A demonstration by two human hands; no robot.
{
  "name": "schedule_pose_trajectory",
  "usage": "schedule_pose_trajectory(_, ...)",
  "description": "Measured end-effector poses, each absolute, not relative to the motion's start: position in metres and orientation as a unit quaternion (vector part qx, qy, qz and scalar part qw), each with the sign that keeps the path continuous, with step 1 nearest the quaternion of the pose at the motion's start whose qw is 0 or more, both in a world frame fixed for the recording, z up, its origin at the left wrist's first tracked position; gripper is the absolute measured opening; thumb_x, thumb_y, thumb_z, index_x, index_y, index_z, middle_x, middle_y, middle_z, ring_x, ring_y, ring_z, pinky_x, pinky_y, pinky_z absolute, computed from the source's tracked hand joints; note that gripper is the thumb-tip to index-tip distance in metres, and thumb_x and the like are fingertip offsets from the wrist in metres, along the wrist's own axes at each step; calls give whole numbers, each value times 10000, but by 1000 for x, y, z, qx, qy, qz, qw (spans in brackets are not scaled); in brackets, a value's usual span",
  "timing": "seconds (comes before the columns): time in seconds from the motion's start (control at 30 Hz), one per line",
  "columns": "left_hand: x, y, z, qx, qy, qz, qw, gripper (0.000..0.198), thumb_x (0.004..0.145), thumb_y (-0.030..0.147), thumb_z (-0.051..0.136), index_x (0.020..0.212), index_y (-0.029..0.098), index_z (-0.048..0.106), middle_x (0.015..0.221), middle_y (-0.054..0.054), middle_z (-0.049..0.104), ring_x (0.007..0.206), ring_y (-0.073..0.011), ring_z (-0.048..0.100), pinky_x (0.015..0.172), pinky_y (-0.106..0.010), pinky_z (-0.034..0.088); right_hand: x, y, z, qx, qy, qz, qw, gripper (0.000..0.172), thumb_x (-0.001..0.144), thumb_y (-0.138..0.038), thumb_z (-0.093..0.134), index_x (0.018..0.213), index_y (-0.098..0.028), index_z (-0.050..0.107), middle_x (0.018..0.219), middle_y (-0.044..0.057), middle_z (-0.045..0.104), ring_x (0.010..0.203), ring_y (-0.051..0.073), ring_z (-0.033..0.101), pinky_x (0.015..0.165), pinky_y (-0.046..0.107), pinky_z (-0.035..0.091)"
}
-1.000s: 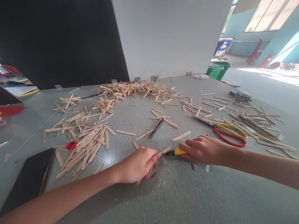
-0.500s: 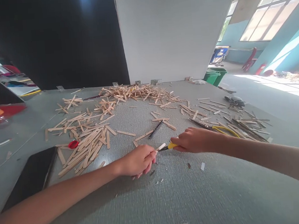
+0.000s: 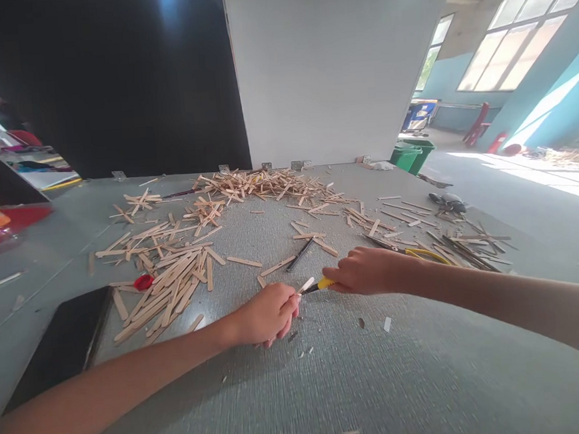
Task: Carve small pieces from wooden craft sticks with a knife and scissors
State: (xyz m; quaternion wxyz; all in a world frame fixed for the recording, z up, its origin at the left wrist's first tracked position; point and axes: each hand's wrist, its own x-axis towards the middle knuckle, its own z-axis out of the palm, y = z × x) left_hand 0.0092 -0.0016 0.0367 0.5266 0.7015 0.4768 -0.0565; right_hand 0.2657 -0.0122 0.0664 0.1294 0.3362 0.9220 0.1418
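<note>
My left hand (image 3: 268, 314) is closed around a pale wooden craft stick (image 3: 305, 285), whose end sticks out past the fingertips. Close beside it, my right hand (image 3: 361, 271) grips a yellow cutter knife (image 3: 325, 283); most of its handle is hidden in the fist. The knife's dark narrow end points left and meets the stick at my left fingertips. Exactly where the blade touches is too small to tell. Just beyond both hands, a black pen-like rod (image 3: 300, 255) lies across loose sticks.
Craft sticks lie in a near-left pile (image 3: 167, 290) and a far heap (image 3: 261, 182). A black flat case (image 3: 59, 345) and a red cap (image 3: 143, 282) are at left. Yellow-handled pliers (image 3: 425, 254) lie behind my right wrist, near dark strips (image 3: 465, 250). Upright panels (image 3: 328, 73) border the back.
The view has tipped up slightly and shifted. My right hand and the knife have come a little closer to my left hand; both grips stay the same.
</note>
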Motion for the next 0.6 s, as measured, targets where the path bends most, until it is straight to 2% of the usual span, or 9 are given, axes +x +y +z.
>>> schedule_pose_trajectory(0.1, 9, -3, 37, 702, 479, -53, 525, 335, 1064, 379, 692, 1324, 171, 665, 1274, -98, 713, 1035, -247, 737, 880, -442, 644, 264, -13, 71, 331, 923, 141, 135, 230, 1128, -333, 560, 1105, -149, 696, 699, 33, 752, 555, 172, 663, 505, 334, 175)
schedule_pose_trajectory(0.2, 8, -1, 38, 703, 474, -57, 528, 329, 1064, 379, 693, 1316, 169, 669, 1268, -97, 715, 1031, -246, 738, 879, -441, 644, 247, -32, 82, 341, 918, 142, 147, 106, 1037, -128, 645, 950, -145, 703, 637, 17, 700, 508, 166, 641, 468, 325, 196)
schedule_pose_trajectory(0.27, 8, 0, 38, 703, 470, -59, 530, 327, 1063, 379, 694, 1312, 169, 671, 1269, -97, 715, 1035, -247, 738, 882, -443, 643, 239, -38, 87, 357, 911, 148, 145, 207, 969, 0, 627, 839, -149, 685, 664, 37, 693, 528, 169, 645, 480, 322, 230)
schedule_pose_trajectory(0.33, 7, 1, 37, 704, 470, -56, 530, 331, 1062, 378, 695, 1318, 170, 669, 1278, -99, 712, 1044, -250, 736, 889, -447, 642, 242, -31, 85, 349, 917, 133, 141, 144, 1006, -53, 628, 918, -140, 700, 646, 28, 689, 527, 162, 622, 499, 316, 236)
schedule_pose_trajectory(0.37, 7, 1, 36, 705, 469, -53, 529, 333, 1062, 377, 695, 1321, 170, 667, 1281, -99, 711, 1047, -251, 736, 891, -448, 642, 246, -24, 82, 342, 921, 124, 137, 110, 1055, -134, 615, 997, -132, 708, 679, 45, 709, 558, 173, 626, 518, 318, 243)
schedule_pose_trajectory(0.43, 7, 0, 34, 706, 468, -45, 530, 333, 1062, 375, 696, 1323, 171, 666, 1282, -99, 711, 1047, -251, 736, 889, -447, 642, 258, -11, 73, 332, 930, 99, 126, 195, 1114, -278, 562, 1108, -142, 701, 709, 49, 726, 573, 176, 610, 545, 319, 243)
schedule_pose_trajectory(0.53, 8, -3, 32, 709, 462, -28, 532, 322, 1062, 373, 696, 1309, 168, 672, 1263, -96, 716, 1026, -244, 739, 871, -435, 646, 269, -4, 62, 352, 928, 58, 107, 248, 1127, -314, 513, 1137, -139, 689, 728, 57, 715, 574, 182, 591, 560, 325, 220)
schedule_pose_trajectory(0.6, 7, -5, 34, 713, 459, -3, 531, 295, 1063, 380, 696, 1260, 161, 686, 1185, -79, 733, 941, -215, 743, 808, -391, 651, 271, -11, 64, 381, 920, 19, 88, 247, 1123, -310, 511, 1116, -139, 690, 715, 47, 678, 566, 176, 570, 565, 324, 214)
